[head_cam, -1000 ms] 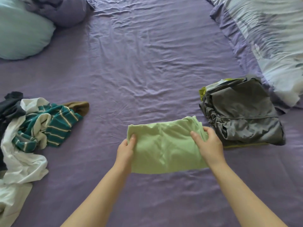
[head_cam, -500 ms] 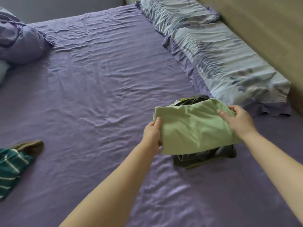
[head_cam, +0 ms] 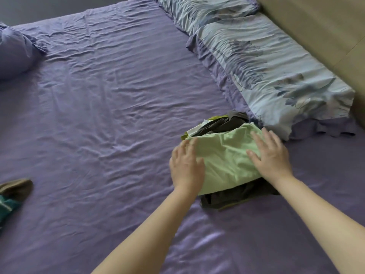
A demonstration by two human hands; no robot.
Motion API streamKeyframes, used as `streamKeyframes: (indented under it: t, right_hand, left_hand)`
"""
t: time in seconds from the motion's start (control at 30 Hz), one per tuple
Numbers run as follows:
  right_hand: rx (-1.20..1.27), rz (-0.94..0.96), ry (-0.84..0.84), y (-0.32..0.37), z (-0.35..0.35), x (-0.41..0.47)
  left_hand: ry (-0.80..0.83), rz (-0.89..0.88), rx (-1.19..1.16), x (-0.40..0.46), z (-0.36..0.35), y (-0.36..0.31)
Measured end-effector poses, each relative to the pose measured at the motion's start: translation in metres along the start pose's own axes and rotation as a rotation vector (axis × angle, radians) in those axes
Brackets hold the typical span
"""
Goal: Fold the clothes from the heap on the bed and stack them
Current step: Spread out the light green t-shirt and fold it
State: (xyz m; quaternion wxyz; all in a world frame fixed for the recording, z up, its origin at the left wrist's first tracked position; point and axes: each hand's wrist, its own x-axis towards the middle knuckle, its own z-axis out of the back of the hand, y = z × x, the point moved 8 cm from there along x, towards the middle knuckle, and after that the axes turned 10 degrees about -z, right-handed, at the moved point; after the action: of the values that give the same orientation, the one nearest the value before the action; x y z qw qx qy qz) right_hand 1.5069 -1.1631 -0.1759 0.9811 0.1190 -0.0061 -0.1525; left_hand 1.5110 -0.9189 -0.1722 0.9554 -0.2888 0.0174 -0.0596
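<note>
While both hands (head_cam: 186, 165) press, green garment (head_cam: 225, 157) lies crosswise.

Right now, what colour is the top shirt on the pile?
Light green, clearest in the head view.

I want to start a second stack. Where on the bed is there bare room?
The wide stretch of purple sheet between the stack and the bunched duvet at far left is bare, as is the sheet nearest you. It is crowded to the right, where the stack sits close to the floral pillow.
</note>
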Motion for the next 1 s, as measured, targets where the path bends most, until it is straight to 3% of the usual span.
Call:
streamKeyframes:
  t: [0.07,0.13,0.27,0.37,0.5,0.8,1.0]
  right_hand:
    - [-0.078,-0.028,0.107,-0.001,-0.019,-0.007]
    - [-0.125,-0.133,0.261,-0.013,-0.039,-0.010]
    - [-0.199,-0.224,0.450,-0.022,-0.057,-0.011]
    - [-0.208,-0.233,0.330,-0.001,-0.040,-0.010]
    - [-0.134,-0.037,0.138,0.055,-0.014,-0.039]
    - [0.155,0.319,0.212,0.210,-0.023,-0.163]
    - [0.081,0.455,0.297,0.304,-0.054,-0.240]
  left_hand:
    - [0.211,-0.137,0.106,-0.002,-0.025,-0.010]
    - [0.426,-0.038,0.099,-0.008,-0.048,0.005]
    - [0.597,-0.037,0.070,-0.017,-0.061,0.021]
    - [0.522,-0.022,0.001,-0.023,-0.047,0.027]
    - [0.354,0.080,-0.136,-0.044,-0.011,0.048]
    - [0.240,0.433,-0.175,-0.153,0.079,0.162]
    - [0.185,0.600,-0.156,-0.244,0.142,0.258]
